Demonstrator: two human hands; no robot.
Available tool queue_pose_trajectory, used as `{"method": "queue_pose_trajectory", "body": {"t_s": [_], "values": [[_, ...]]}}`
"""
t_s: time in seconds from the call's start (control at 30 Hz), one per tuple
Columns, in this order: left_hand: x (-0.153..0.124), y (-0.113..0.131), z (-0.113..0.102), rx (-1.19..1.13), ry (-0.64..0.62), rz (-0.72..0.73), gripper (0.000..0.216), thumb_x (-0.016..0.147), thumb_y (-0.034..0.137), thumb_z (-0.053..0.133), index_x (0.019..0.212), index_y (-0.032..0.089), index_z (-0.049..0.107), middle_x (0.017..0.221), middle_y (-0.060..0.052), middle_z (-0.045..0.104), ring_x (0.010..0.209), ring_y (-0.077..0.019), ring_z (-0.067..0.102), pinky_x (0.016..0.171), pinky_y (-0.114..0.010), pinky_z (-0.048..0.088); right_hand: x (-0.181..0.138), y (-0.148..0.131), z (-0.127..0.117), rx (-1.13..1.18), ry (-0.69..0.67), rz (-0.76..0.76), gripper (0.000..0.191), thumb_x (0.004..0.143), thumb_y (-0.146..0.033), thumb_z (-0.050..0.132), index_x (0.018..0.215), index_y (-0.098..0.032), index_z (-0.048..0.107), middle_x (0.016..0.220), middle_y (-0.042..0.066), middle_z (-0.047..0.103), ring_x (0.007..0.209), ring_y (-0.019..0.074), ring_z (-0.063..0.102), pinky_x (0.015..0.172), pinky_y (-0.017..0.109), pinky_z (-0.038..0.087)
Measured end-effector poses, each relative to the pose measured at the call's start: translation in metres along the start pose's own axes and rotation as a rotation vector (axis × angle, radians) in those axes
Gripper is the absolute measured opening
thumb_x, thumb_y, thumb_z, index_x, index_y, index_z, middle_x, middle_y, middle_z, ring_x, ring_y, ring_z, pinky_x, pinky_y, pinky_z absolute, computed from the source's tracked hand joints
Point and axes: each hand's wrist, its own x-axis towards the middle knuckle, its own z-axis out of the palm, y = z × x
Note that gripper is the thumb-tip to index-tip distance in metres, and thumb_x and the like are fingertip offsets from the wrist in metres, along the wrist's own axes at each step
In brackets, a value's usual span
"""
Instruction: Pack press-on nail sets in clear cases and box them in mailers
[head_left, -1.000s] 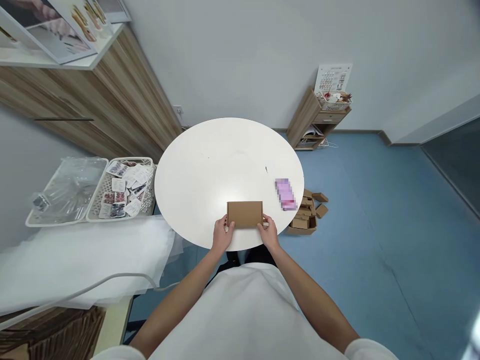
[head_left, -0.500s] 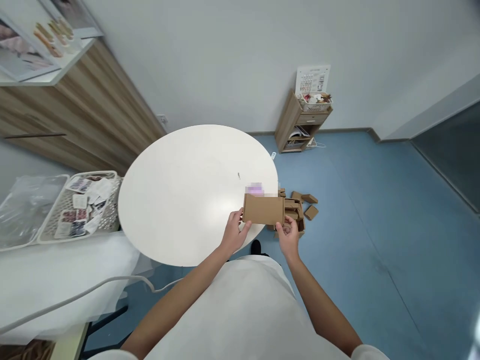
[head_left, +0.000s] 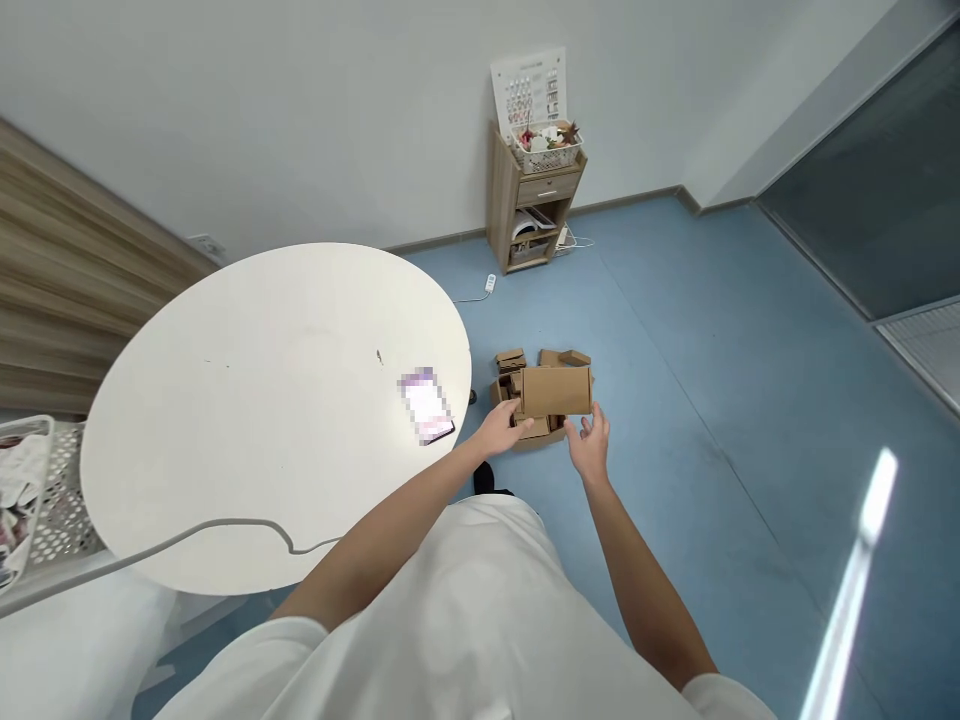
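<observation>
A small closed brown cardboard box (head_left: 556, 389) is in the air to the right of the round white table (head_left: 247, 400), above a pile of similar boxes (head_left: 517, 372) on the blue floor. My left hand (head_left: 501, 428) grips its left end with thumb and fingers. Just below the box's right end is my right hand (head_left: 591, 446), fingers spread and loosely curled; it does not seem to grip the box.
A phone (head_left: 426, 406) lies near the table's right edge. A wooden side cabinet (head_left: 531, 205) with a white basket on top stands against the far wall. A white basket (head_left: 37, 500) of packets sits at the far left. A cable (head_left: 225, 528) runs across the table's near edge.
The box was lifted off the table and carried right, out over the floor pile. My right hand has loosened from its end. The view swung right.
</observation>
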Motion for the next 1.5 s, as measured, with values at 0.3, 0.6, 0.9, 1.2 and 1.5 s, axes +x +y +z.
{"method": "queue_pose_trajectory", "body": {"t_s": [0.3,0.6,0.9,1.2,1.5], "values": [[-0.058,-0.029,-0.026,-0.163,-0.005,-0.225,0.052,0.068,0.042,0.062,0.115,0.019,0.053,0.111,-0.011,0.059,0.100,-0.0247,0.056,0.083,-0.036,0.045,-0.028,0.021,0.018,-0.003,-0.227,0.067,0.069,0.073,-0.040,0.050,0.134,-0.023,0.023,0.143,0.012,0.015,0.102,0.0230,0.056,0.084,0.036,0.046],[-0.128,-0.029,-0.084,-0.250,0.338,-0.422,0.045,0.073,0.042,0.055,0.111,0.018,0.053,0.102,-0.008,0.060,0.088,-0.0177,0.059,0.077,-0.029,0.046,-0.042,-0.024,0.073,0.023,-0.538,-0.047,0.054,0.073,-0.036,0.050,0.123,-0.022,0.040,0.118,0.011,0.052,0.080,0.0169,0.060,0.076,0.035,0.047],[-0.206,-0.071,-0.129,-0.300,0.604,-0.411,0.045,0.073,0.040,0.054,0.111,0.016,0.052,0.101,-0.009,0.059,0.082,-0.0152,0.058,0.074,-0.029,0.046,-0.096,-0.090,0.157,0.068,-0.799,-0.276,0.039,0.071,-0.041,0.054,0.100,-0.015,0.058,0.077,0.006,0.062,0.068,0.0159,0.057,0.066,0.031,0.047],[-0.334,-0.129,-0.203,-0.393,0.889,-0.439,0.046,0.075,0.041,0.053,0.114,0.017,0.050,0.101,-0.008,0.059,0.084,-0.0151,0.058,0.075,-0.028,0.045,-0.222,-0.159,0.259,-0.056,-1.193,-0.312,0.034,0.071,-0.041,0.054,0.096,-0.019,0.057,0.081,0.003,0.061,0.071,0.0150,0.058,0.071,0.031,0.045],[-0.446,-0.175,-0.247,-0.427,0.941,-0.583,0.055,0.071,0.046,0.055,0.117,0.015,0.049,0.095,-0.009,0.062,0.090,-0.0203,0.057,0.076,-0.030,0.045,-0.305,-0.188,0.338,-0.206,-1.364,-0.322,0.033,0.073,-0.042,0.051,0.097,-0.019,0.056,0.060,-0.003,0.055,0.066,0.0151,0.058,0.066,0.030,0.044]]}}
